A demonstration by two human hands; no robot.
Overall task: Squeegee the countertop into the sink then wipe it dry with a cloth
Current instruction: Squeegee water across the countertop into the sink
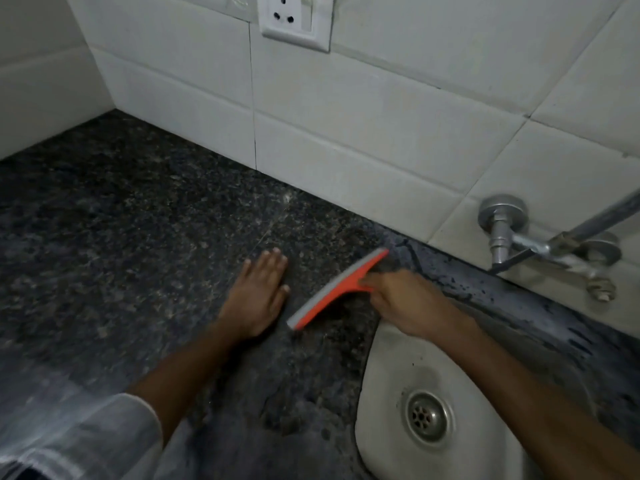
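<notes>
Head view: speckled dark granite countertop (121,220) below white tiled wall (381,116). Left hand (258,294) lies flat, open; right hand (403,303) grips orange squeegee (337,289) beside steel sink (391,393).

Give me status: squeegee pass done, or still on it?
Still on it. Right hand holds the orange squeegee on the granite countertop beside the sink; left hand lies flat. Nothing clearly finished. No cloth in view, so drying remains.

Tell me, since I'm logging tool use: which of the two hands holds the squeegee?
The right hand grips the orange squeegee beside the sink; the left hand lies flat and empty on the countertop.
</notes>
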